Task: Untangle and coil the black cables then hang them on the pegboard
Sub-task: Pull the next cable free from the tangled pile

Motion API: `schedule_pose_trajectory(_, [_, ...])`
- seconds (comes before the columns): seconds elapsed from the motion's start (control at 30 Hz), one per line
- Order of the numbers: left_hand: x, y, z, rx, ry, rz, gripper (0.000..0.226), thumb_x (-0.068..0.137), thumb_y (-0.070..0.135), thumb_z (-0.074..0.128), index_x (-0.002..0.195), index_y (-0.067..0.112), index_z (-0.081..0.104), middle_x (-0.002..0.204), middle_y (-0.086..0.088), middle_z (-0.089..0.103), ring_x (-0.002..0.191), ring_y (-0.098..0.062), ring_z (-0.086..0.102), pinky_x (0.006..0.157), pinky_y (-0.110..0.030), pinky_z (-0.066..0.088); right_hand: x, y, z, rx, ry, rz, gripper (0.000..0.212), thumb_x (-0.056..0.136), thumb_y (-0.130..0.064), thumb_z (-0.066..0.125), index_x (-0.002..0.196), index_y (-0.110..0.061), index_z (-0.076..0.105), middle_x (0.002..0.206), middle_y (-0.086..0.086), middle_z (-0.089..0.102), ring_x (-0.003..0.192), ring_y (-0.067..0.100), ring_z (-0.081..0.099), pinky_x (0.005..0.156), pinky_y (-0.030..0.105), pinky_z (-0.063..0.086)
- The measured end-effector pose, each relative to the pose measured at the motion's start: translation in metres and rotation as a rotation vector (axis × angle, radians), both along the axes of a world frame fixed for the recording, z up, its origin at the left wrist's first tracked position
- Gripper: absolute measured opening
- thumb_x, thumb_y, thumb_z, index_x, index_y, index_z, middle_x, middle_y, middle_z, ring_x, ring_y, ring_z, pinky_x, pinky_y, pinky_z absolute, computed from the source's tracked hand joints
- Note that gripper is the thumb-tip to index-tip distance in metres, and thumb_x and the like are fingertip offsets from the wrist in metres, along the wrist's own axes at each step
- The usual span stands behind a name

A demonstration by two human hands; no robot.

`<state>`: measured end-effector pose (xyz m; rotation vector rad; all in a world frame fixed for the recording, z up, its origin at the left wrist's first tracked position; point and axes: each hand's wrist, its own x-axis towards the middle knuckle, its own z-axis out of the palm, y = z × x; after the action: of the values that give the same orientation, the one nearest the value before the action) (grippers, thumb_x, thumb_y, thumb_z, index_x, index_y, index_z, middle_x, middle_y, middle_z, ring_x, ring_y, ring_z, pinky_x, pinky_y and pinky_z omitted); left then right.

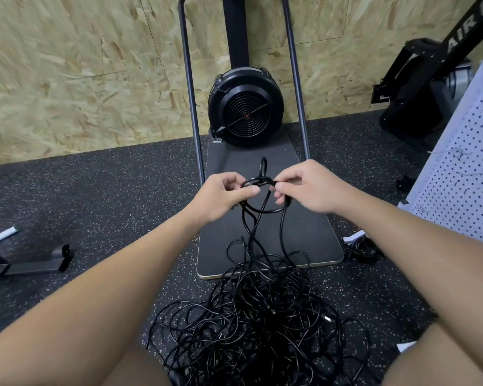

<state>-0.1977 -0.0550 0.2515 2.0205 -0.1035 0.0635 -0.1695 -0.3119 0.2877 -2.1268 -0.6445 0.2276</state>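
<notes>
A big tangle of thin black cables (262,327) lies on the speckled floor between my knees. From it several strands rise to a small black cable loop (262,210) held up in front of me. My left hand (221,196) pinches the loop's left side between thumb and fingers. My right hand (307,186) pinches its right side, thumb on the top strand. A short bight sticks up above the loop. The white pegboard (457,188) leans at the right edge, a few wire hooks on it.
A black fan machine (246,107) on a dark base board (313,235) with two upright metal bars stands straight ahead against the chipboard wall. Another black machine (427,87) sits at the back right. A metal bracket (31,263) lies on the floor at left.
</notes>
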Motion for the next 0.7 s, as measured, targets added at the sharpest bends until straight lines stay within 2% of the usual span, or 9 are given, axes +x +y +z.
schedule_pose_trajectory(0.13, [-0.002, -0.005, -0.001, 0.022, 0.036, -0.062, 0.047, 0.101, 0.052, 0.075, 0.099, 0.005, 0.079, 0.072, -0.005, 0.062, 0.066, -0.017, 0.054, 0.065, -0.032, 0.044, -0.004, 0.001, 0.005, 0.009, 0.004, 0.006, 0.033, 0.107, -0.037, 0.069, 0.087, -0.013, 0.080, 0.080, 0.003, 0.081, 0.077, 0.019, 0.081, 0.093, 0.049, 0.063])
schedule_pose_trajectory(0.23, [-0.005, -0.012, 0.002, 0.003, 0.070, -0.033, 0.055, 0.110, 0.049, 0.062, 0.093, 0.000, 0.078, 0.073, -0.014, 0.072, 0.063, -0.016, 0.054, 0.062, -0.028, 0.044, -0.005, -0.001, 0.009, 0.031, 0.017, 0.035, 0.029, 0.108, -0.028, 0.069, 0.088, -0.010, 0.081, 0.082, 0.007, 0.080, 0.078, 0.022, 0.081, 0.096, 0.054, 0.061])
schedule_pose_trajectory(0.33, [0.002, -0.010, -0.002, -0.044, 0.088, 0.038, 0.047, 0.112, 0.044, 0.059, 0.079, 0.014, 0.073, 0.080, -0.011, 0.077, 0.061, -0.015, 0.054, 0.059, -0.028, 0.042, -0.005, -0.003, 0.014, 0.081, 0.020, 0.075, 0.020, 0.106, -0.016, 0.069, 0.093, -0.007, 0.082, 0.085, 0.012, 0.080, 0.083, 0.023, 0.082, 0.095, 0.055, 0.059])
schedule_pose_trajectory(0.37, [0.004, -0.007, -0.003, -0.074, 0.103, 0.066, 0.042, 0.112, 0.041, 0.059, 0.080, 0.016, 0.070, 0.079, -0.007, 0.077, 0.060, -0.013, 0.054, 0.057, -0.026, 0.041, -0.005, -0.004, 0.014, 0.119, 0.027, 0.079, 0.019, 0.106, -0.013, 0.069, 0.095, -0.005, 0.082, 0.086, 0.014, 0.080, 0.084, 0.024, 0.082, 0.093, 0.052, 0.059])
schedule_pose_trajectory(0.43, [0.007, 0.002, -0.008, -0.078, 0.136, 0.103, 0.035, 0.112, 0.037, 0.063, 0.085, 0.016, 0.070, 0.076, 0.000, 0.071, 0.058, -0.009, 0.053, 0.057, -0.025, 0.040, -0.003, -0.006, 0.014, 0.214, 0.061, 0.082, 0.018, 0.107, -0.009, 0.067, 0.098, -0.001, 0.081, 0.088, 0.019, 0.080, 0.085, 0.023, 0.081, 0.079, 0.027, 0.059])
schedule_pose_trajectory(0.5, [0.008, 0.011, -0.013, -0.076, 0.161, 0.112, 0.026, 0.110, 0.032, 0.066, 0.090, 0.016, 0.071, 0.078, 0.002, 0.069, 0.062, -0.007, 0.054, 0.061, -0.027, 0.042, -0.002, -0.007, 0.010, 0.255, 0.092, 0.094, 0.018, 0.107, -0.010, 0.067, 0.100, 0.000, 0.081, 0.091, 0.020, 0.081, 0.088, 0.024, 0.079, 0.080, 0.016, 0.056])
schedule_pose_trajectory(0.57, [0.008, 0.017, -0.015, -0.064, 0.166, 0.073, 0.019, 0.109, 0.028, 0.069, 0.095, 0.017, 0.074, 0.086, 0.004, 0.069, 0.072, -0.007, 0.058, 0.070, -0.028, 0.048, 0.002, -0.008, 0.004, 0.264, 0.112, 0.107, 0.018, 0.108, -0.012, 0.068, 0.102, -0.001, 0.080, 0.093, 0.020, 0.081, 0.096, 0.031, 0.079, 0.096, 0.029, 0.060])
schedule_pose_trajectory(0.63, [0.007, 0.020, -0.013, -0.073, 0.154, -0.023, 0.007, 0.105, 0.020, 0.072, 0.108, 0.015, 0.076, 0.097, 0.005, 0.067, 0.089, -0.009, 0.059, 0.084, -0.030, 0.051, 0.006, -0.009, 0.000, 0.283, 0.131, 0.093, 0.017, 0.108, -0.012, 0.068, 0.102, 0.000, 0.079, 0.095, 0.022, 0.079, 0.095, 0.030, 0.078, 0.101, 0.040, 0.060])
schedule_pose_trajectory(0.7, [0.004, 0.016, -0.006, -0.131, 0.143, -0.121, 0.025, 0.099, 0.020, 0.075, 0.122, 0.012, 0.074, 0.110, 0.002, 0.067, 0.103, -0.013, 0.060, 0.099, -0.034, 0.053, 0.009, -0.010, -0.004, 0.320, 0.169, 0.074, 0.016, 0.108, -0.010, 0.068, 0.104, 0.001, 0.078, 0.095, 0.020, 0.077, 0.093, 0.026, 0.076, 0.103, 0.046, 0.061])
